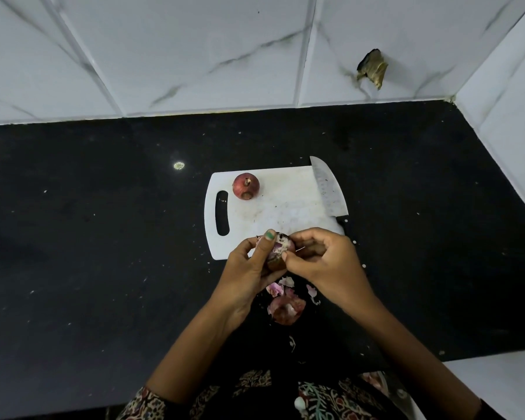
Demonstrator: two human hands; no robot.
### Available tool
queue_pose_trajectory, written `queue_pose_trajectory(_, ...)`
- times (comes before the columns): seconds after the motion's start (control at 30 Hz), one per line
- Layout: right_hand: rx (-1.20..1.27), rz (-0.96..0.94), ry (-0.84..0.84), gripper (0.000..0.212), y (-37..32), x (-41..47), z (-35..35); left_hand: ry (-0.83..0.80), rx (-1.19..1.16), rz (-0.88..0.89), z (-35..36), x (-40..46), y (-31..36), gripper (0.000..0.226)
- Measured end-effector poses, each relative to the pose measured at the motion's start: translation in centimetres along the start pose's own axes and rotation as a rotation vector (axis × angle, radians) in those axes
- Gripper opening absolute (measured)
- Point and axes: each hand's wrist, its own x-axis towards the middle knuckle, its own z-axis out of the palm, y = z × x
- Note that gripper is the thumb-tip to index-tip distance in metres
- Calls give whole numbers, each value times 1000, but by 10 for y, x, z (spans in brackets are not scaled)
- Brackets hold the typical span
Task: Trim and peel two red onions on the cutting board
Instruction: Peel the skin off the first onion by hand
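Peelings [285,301] lie on the dark counter [103,237] at lower centre of the frame, thin and papery, light enough to scatter at a touch. Just above them, over the near edge of the cutting board [273,207], the left hand [249,268] cups a partly skinned red onion [281,253], fingers and thumb curled round it, while the right hand [322,262] pinches at its skin with thumb and fingertips. Both forearms come up from the bottom edge and meet at the bulb, wrists bent slightly inward. I judge the onion firm and fairly light, but slick once the dry skin is off, so a cupped hold round its middle suits it best, with the skin taken at a loose edge. Farther up, a second whole onion [245,186] sits unpeeled at the board's upper left, and a knife [328,192] rests along its right edge, untouched.
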Motion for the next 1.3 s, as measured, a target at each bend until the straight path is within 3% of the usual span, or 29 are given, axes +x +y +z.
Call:
queue_pose_trajectory(0.33,80,-32,-21,22,3,4,-12,3,-37,-45,0,3,-1,64)
queue_pose_trajectory(0.43,152,4,-4,8,5,2,-5,33,-46,-20,-1,4,-2,68)
queue_pose_trajectory(0.57,148,-15,53,22,5,-2,4,66,-39,18,-1,4,-4,63)
queue_pose_trajectory(0.87,75,-57,76,7,8,-5,14,171,-37,111,3,5,-13,63)
queue_pose_trajectory(1.17,180,8,70,4,5,-1,4,106,-105,79,2,2,-8,66)
queue_pose_trajectory(1.3,161,5,11,20,-2,-1,1,60,-86,68,2,0,-6,67)
